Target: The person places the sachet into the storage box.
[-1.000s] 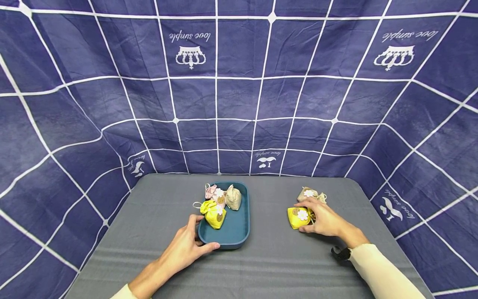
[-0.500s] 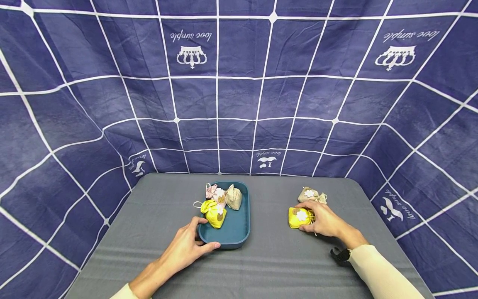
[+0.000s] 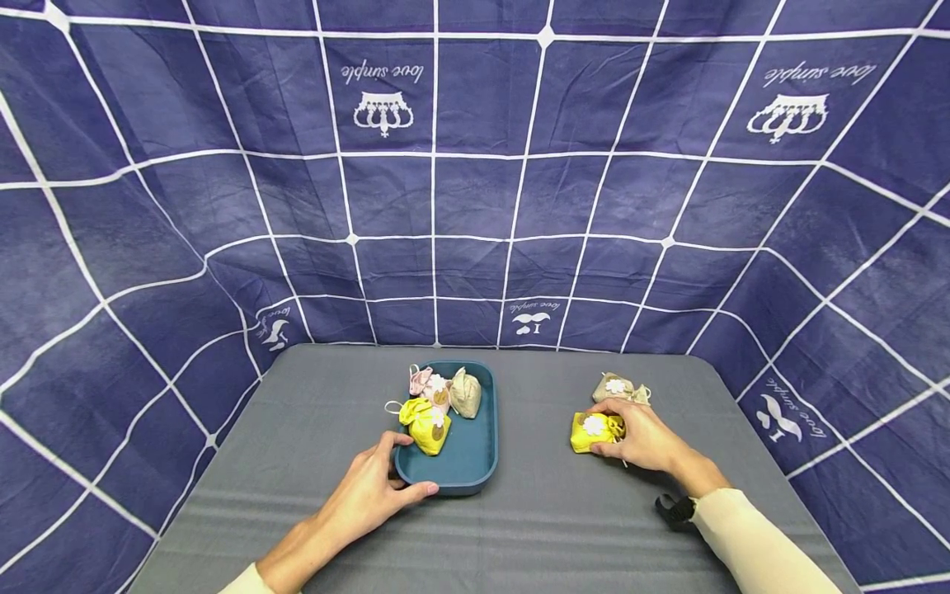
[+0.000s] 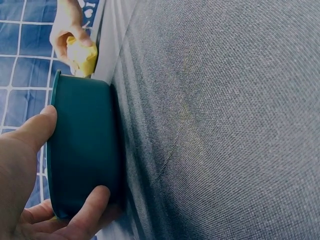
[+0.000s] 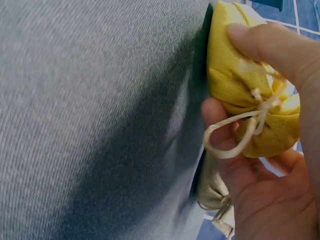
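Note:
My left hand (image 3: 364, 491) holds the near left corner of a dark teal tray (image 3: 471, 472), its thumb along the front wall and its fingers at the left side. Inside lie a yellow drawstring pouch (image 3: 425, 433), a pink pouch (image 3: 420, 379) and a beige pouch (image 3: 465, 394). To the right, my right hand (image 3: 644, 439) grips another yellow drawstring pouch (image 3: 583, 443) with a white flower patch. The right wrist view shows the thumb on top of this pouch (image 5: 225, 65), fingers underneath, and its cream cord (image 5: 225, 150) looping out.
Just behind the right hand, a second beige pouch (image 3: 610, 384) with a white flower lies on the grey cloth-covered table (image 3: 534, 528). Blue cloth (image 3: 475, 198) with white grid lines hangs behind and at both sides. A black strap (image 3: 674, 509) sticks out by the right cuff.
The yellow pouch in my right hand has turned slightly and shifted a little left, showing more of its gathered neck. The left hand and tray stay put.

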`<state>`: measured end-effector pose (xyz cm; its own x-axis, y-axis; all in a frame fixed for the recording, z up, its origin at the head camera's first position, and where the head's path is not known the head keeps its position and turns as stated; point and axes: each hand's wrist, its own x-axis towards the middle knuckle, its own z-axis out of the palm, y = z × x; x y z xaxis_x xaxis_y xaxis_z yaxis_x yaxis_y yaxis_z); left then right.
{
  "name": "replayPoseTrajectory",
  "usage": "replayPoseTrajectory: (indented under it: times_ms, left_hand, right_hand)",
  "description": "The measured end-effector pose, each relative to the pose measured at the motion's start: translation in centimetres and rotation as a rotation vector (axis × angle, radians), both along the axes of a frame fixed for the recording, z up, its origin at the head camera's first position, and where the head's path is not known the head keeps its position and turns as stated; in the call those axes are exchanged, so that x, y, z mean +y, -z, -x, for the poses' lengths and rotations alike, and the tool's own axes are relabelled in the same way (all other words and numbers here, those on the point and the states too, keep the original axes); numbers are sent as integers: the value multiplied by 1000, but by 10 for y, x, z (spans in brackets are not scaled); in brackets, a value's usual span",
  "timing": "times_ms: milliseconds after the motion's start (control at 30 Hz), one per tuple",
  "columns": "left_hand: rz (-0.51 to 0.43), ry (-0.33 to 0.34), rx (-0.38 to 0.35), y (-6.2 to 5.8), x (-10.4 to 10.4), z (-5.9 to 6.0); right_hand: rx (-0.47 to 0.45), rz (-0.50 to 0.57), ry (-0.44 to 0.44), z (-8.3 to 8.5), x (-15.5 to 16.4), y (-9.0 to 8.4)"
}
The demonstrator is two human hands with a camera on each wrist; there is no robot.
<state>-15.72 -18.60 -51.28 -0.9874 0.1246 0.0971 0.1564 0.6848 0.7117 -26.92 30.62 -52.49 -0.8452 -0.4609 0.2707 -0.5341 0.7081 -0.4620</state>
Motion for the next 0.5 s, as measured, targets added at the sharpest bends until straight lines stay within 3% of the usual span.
replayPoseTrajectory:
  times_ms: [500]
  left_hand:
    - [9,13,3,-1,-2,-1]
  right_hand:
    - [32,48,76,-5,-18,-9]
